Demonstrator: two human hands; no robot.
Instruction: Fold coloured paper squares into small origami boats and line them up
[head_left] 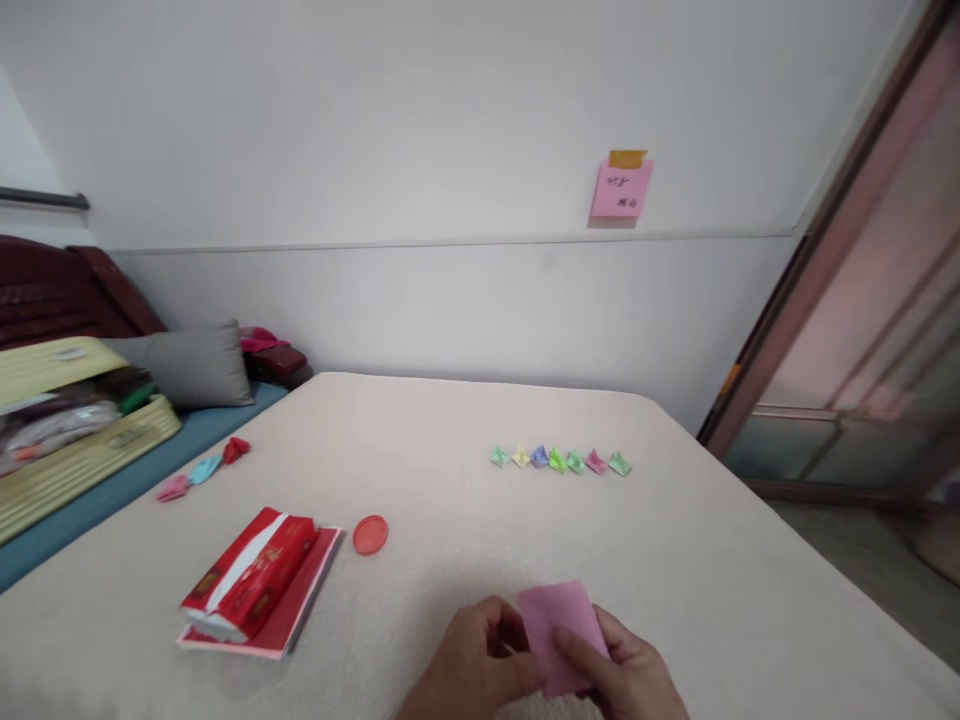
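Observation:
A pink sheet of paper, folded to a small rectangle, is held above the near part of the table. My right hand grips it from the right, thumb across its front and fingers behind. At its left edge is my left hand, with thumb and index finger curled around that side in a pinch; the fingertips are partly hidden behind the paper. Beyond my hands stands a row of several small folded paper pieces in green, yellow, purple and pink.
To the left, a red tissue pack lies on a stack of coloured paper, beside a round red lid. Three folded pieces sit near the left edge. A pink note is taped to the wall.

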